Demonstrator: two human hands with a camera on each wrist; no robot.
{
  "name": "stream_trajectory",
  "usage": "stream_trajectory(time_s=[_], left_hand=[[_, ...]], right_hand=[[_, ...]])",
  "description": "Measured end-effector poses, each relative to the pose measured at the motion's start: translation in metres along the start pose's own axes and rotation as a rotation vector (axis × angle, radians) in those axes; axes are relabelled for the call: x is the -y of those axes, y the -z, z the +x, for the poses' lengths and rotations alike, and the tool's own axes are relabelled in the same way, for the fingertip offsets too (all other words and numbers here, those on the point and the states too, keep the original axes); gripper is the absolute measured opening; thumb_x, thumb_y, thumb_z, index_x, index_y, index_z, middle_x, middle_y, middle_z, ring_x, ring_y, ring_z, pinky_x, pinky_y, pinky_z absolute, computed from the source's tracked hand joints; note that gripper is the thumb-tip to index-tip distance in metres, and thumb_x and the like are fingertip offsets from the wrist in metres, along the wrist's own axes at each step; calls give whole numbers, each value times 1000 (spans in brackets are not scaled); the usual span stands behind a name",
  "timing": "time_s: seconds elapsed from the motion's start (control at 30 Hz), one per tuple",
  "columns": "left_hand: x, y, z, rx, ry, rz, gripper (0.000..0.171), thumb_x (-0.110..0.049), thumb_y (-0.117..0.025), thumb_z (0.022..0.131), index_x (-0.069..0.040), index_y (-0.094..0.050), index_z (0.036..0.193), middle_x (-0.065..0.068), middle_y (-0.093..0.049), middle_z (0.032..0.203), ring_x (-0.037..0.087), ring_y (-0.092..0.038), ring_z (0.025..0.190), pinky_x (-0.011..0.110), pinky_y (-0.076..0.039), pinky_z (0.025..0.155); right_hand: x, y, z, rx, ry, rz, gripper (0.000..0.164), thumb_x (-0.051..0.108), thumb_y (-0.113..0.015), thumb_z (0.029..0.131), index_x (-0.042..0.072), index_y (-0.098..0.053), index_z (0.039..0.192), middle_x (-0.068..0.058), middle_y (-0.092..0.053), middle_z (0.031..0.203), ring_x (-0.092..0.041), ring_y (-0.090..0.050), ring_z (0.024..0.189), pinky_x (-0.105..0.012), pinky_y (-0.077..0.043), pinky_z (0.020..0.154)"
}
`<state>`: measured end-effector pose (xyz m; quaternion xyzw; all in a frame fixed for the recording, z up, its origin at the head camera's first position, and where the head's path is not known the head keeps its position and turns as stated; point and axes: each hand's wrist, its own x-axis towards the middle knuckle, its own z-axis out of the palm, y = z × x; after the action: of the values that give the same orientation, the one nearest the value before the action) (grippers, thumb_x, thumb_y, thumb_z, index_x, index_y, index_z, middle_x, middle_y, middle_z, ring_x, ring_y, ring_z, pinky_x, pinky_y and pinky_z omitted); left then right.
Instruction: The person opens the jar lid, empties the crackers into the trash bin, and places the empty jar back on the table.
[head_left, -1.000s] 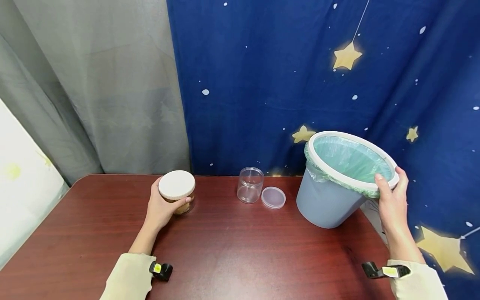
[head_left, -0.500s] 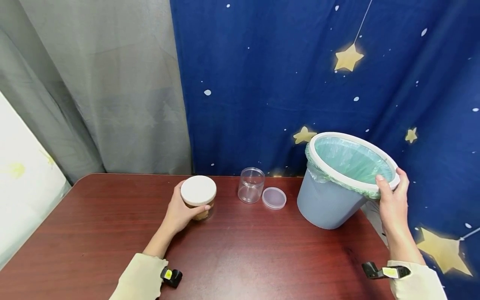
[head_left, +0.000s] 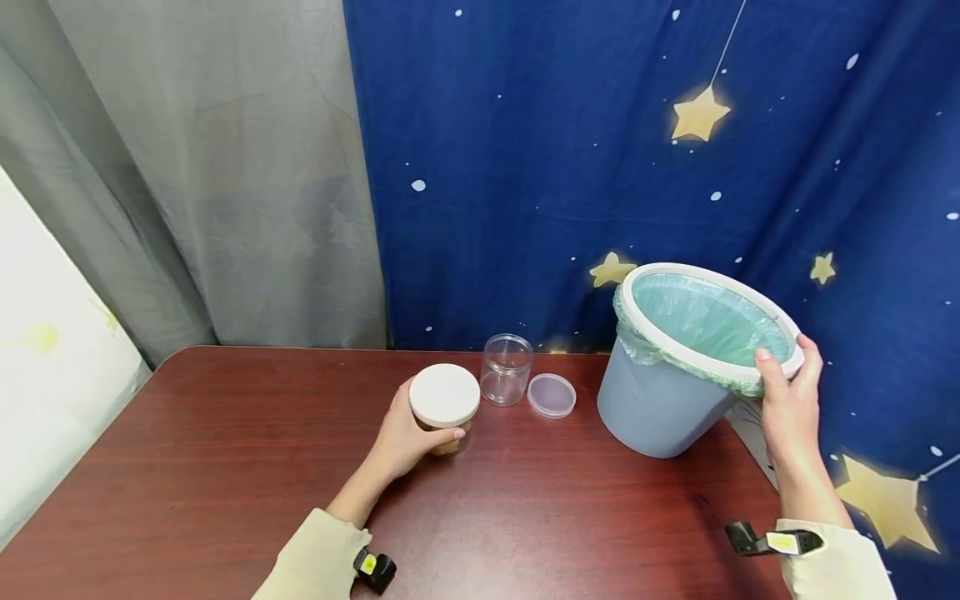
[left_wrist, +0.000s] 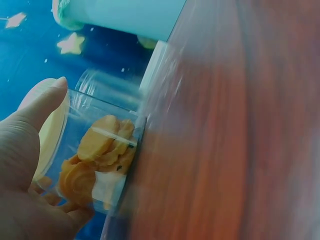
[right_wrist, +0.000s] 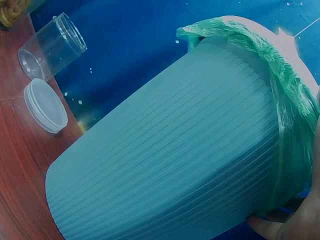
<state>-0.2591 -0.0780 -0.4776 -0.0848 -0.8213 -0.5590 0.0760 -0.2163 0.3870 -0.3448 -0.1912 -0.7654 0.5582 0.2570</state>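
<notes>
Clear cylindrical plastic jar (head_left: 445,400) seemed light, stiff, best side-held; left grip (head_left: 407,437) clasped it; right grip (head_left: 791,408) pinched round white bin rim (head_left: 654,332).

Table (head_left: 225,467): dark red-brown, wood-grained, glossy; far left corner rounded; light reflected on the near middle.
Clear jar (head_left: 506,371): one; upright, mouth open, near the table's far edge.
Clear lid (head_left: 551,396): one; round, translucent, lying flat just beside the clear jar, to its right in the head view.
Grey curtain (head_left: 262,167): hanging in folds behind the table, left part.
Blue curtain (head_left: 525,167): adjoining the grey curtain on the right; small white specks, yellow stars (head_left: 701,112) of several sizes, some on white strings.
White cloth (head_left: 52,400): far left, beside the table; blurred yellow patches.
</notes>
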Motion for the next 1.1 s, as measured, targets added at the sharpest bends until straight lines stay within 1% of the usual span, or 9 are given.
stream_trajectory(time_s=[0.2, 0.43, 0.6, 0.7, 0.83, 0.93, 1.03, 1.1], left_hand=[[-5, -18, -2, -13, -17, -6, 109, -25, -99, 60, -6, -38, 149, 15, -51, 146, 33, -51, 134, 54, -39, 113], [-11, -36, -1, 1, -27, -13, 110, -28, -99, 60, -8, -38, 149, 14, -51, 145, 32, -52, 133, 54, -40, 112], [-15, -49, 0, 3, 7, -34, 113, -32, -99, 59, -13, -36, 151, 11, -50, 147, 30, -52, 134, 54, -40, 112], [-12, -54, 0, -10, 22, -46, 114, -35, -99, 59, -17, -36, 152, 10, -50, 148, 29, -52, 134, 54, -40, 112], [-7, -57, -2, -17, 16, -64, 115, -36, -98, 59, -19, -35, 153, 9, -49, 148, 28, -51, 134, 53, -40, 111], [-4, -59, -2, -8, 10, -92, 116, -35, -99, 59, -19, -34, 153, 9, -48, 149, 28, -50, 135, 53, -39, 113], [-2, -60, -2, 1, 11, -99, 116, -35, -99, 59, -19, -34, 154, 8, -47, 150, 27, -49, 136, 52, -38, 113], [-1, -60, -1, 3, 11, -98, 116, -35, -99, 59, -19, -34, 154, 8, -47, 150, 27, -49, 136, 52, -38, 113]], right_hand=[[0, 0, 1, -1, 3, 7, 65, 38, -47, 102, 39, -15, 159, -3, -25, 166, -9, -33, 135, -20, -21, 114], [0, 1, 0, 0, -28, -7, 65, 40, -47, 102, 42, -14, 158, -2, -23, 167, -10, -32, 135, -22, -22, 115], [0, 0, -1, 2, -29, 0, 65, 40, -47, 102, 42, -14, 158, -1, -23, 167, -9, -32, 136, -22, -22, 115], [1, -2, -1, -1, -29, 0, 65, 39, -46, 102, 42, -14, 159, -1, -24, 166, -9, -32, 136, -22, -22, 115], [1, -2, -1, 8, -23, 4, 69, 39, -46, 102, 40, -10, 160, 5, -15, 170, -8, -23, 148, -25, -14, 122], [1, 1, -3, 21, -24, -12, 73, 42, -45, 102, 40, -4, 161, 12, -5, 172, -10, -10, 156, -32, -5, 128], [3, 4, -4, 31, -23, -66, 75, 45, -43, 102, 39, 2, 162, 13, 0, 172, -13, -3, 159, -39, -1, 129], [4, 6, -5, 33, -16, -123, 76, 47, -42, 103, 36, 3, 163, 10, 1, 172, -16, -1, 159, -42, -1, 130]])
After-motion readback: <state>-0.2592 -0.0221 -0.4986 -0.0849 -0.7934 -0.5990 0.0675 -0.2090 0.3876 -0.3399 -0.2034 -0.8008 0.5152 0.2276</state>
